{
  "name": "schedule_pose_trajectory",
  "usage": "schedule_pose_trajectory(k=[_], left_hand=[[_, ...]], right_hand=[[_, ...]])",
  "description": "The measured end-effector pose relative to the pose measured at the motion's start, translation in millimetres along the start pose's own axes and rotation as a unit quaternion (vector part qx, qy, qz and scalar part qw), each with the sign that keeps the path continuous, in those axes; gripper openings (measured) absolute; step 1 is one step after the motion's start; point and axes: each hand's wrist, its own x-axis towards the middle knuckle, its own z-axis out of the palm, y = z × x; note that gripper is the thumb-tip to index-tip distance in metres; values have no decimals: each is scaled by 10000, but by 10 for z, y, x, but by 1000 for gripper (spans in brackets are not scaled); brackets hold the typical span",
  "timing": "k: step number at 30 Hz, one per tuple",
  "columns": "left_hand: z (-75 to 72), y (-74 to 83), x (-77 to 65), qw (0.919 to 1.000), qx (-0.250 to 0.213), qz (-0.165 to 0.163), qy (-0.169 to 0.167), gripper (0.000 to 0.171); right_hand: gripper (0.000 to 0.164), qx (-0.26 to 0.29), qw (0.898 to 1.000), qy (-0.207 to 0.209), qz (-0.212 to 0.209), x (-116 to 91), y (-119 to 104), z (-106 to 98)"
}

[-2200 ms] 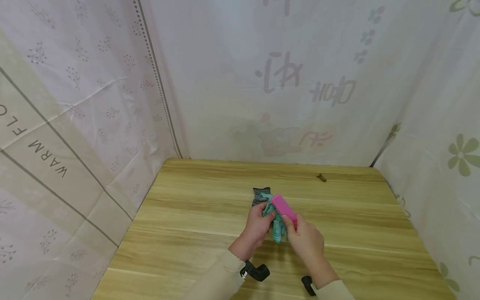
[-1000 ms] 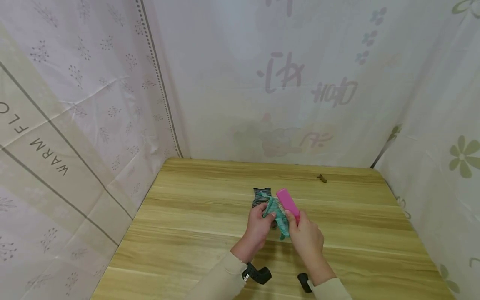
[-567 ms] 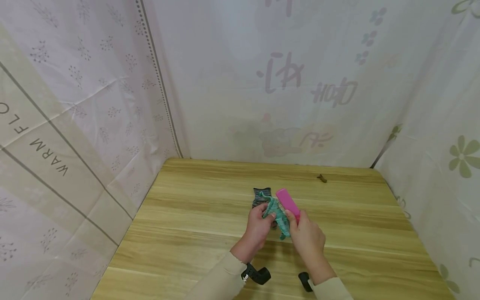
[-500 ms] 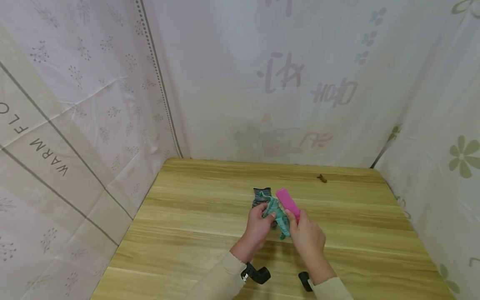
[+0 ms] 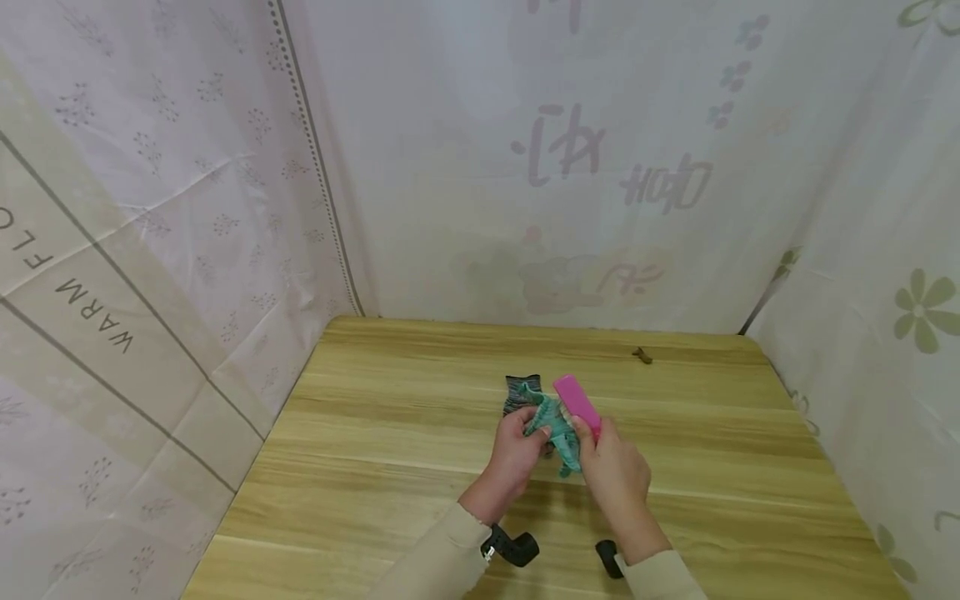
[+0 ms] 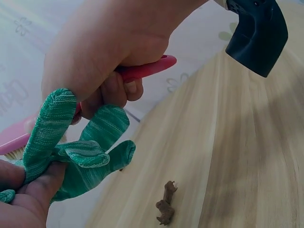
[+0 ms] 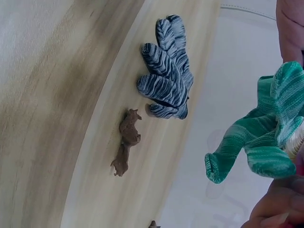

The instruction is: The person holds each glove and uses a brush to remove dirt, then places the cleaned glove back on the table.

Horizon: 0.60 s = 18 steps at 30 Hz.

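My left hand point(image 5: 516, 450) pinches a green knitted glove point(image 5: 558, 429) between thumb and fingers, above the table. Its fingers stick out loosely in the left wrist view. A pink brush point(image 5: 573, 398) is in my right hand point(image 5: 618, 479), gripped by its red-pink handle point(image 6: 147, 70). The brush's pale bristles point(image 6: 16, 153) face the green glove and lie right against it. Behind the hands, a black-and-grey striped glove point(image 7: 164, 78) lies on the table, partly hidden in the head view.
A brown, lumpy piece point(image 7: 127, 142) lies on the wooden table point(image 5: 390, 417) near the striped glove. Farther back at the right is another small brown piece point(image 5: 642, 356). Patterned cloth curtains point(image 5: 450, 208) stand along the back and both sides.
Since the oldest frame, the brush has shifted slightly right and up, and the green glove has spread and turned beneath it. Over the last second both hands have hardly moved.
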Motion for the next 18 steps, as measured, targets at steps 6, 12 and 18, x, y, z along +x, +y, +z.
schedule_pose_trajectory(k=[6, 12, 18], left_hand=[[-46, 102, -47, 9990, 282, 154, -294, 35], [-133, 215, -10, 9989, -183, -74, -435, 38], [-151, 208, 14, 9962, -690, -359, -388, 36]], right_hand=[[72, -80, 9994, -43, 340, 97, 297, -140], [72, 291, 9983, -119, 483, 102, 364, -227], [71, 418, 9982, -156, 393, 55, 216, -221]])
